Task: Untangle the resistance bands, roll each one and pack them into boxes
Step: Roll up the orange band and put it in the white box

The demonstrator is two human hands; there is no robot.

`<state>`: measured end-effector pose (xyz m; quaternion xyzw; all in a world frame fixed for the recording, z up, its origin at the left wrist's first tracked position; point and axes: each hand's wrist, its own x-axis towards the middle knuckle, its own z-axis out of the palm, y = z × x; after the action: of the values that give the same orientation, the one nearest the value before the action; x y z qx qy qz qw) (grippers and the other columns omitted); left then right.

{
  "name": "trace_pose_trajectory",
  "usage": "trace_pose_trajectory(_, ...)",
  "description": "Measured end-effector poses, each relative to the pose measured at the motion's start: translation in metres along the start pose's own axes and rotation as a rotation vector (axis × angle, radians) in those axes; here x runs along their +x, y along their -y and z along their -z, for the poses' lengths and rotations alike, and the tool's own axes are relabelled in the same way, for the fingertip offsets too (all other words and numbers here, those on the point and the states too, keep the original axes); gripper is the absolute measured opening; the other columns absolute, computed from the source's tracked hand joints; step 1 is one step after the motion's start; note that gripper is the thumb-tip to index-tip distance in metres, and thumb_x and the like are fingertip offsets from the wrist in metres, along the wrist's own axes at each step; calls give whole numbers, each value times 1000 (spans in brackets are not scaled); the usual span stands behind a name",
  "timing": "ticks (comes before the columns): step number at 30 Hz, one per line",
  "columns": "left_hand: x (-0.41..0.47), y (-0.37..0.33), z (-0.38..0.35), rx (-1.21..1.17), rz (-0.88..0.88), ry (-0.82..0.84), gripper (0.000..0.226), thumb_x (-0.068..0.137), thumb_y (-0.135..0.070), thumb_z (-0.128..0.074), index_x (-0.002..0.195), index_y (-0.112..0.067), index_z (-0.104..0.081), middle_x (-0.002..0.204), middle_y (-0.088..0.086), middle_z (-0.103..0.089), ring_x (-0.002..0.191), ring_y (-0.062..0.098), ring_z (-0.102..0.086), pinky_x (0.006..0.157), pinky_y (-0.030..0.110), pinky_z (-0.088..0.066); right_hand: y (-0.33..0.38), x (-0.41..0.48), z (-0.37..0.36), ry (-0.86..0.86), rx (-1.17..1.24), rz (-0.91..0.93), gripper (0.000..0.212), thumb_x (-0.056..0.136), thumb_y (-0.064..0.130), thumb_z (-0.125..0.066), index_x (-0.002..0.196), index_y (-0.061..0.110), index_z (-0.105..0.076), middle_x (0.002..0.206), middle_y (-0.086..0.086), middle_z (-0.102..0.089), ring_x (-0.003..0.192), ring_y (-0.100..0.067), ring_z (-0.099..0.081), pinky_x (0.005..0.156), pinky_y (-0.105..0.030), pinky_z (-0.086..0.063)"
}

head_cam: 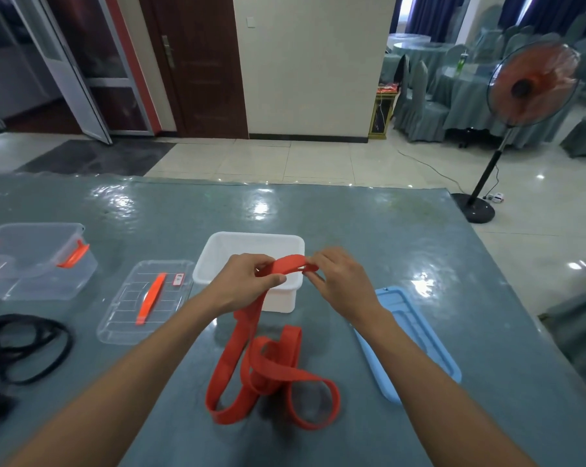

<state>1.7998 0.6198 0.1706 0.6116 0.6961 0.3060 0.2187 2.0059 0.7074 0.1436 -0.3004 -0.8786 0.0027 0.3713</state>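
A red resistance band (268, 369) lies in loose loops on the table in front of me. Its upper end is lifted over the near rim of a white box (251, 242). My left hand (244, 284) pinches the band at the left of the raised stretch. My right hand (338, 281) pinches the band's end at the right, fingers curled round it. A black resistance band (25, 345) lies tangled at the left edge of the table.
A clear box with orange clips (35, 261) stands at the left, its clear lid (143, 301) beside it. A blue lid (416, 342) lies to the right of the white box. A standing fan (530, 85) is on the floor beyond the table's right corner.
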Motion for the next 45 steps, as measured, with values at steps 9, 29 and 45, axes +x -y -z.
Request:
trace_pose_trajectory(9,-15,-7,-31,-138,17,-225,20,79,-36,-79,97,-27,-75,81,-13,-74,81,4,-68,79,28,-54,33,10,-5,-83,308,-566,11,76,26,-72,73,17,-77,69,5,-72,66,-15,-65,65,-34,-52)
trace_pose_trajectory(29,-20,5,-21,-192,-72,-234,19,85,-34,-74,101,-25,-74,85,-10,-74,80,9,-68,76,35,-55,58,9,5,239,1079,-1026,19,82,22,-79,95,7,-76,84,1,-73,73,0,-64,73,-19,-44)
trace_pose_trajectory(45,-11,-4,20,469,-232,217,24,89,-46,-65,104,-27,-59,93,-12,-62,86,12,-57,78,36,-48,49,9,21,508,711,-578,31,79,3,-75,107,17,-70,79,2,-70,68,-13,-70,61,-15,-48)
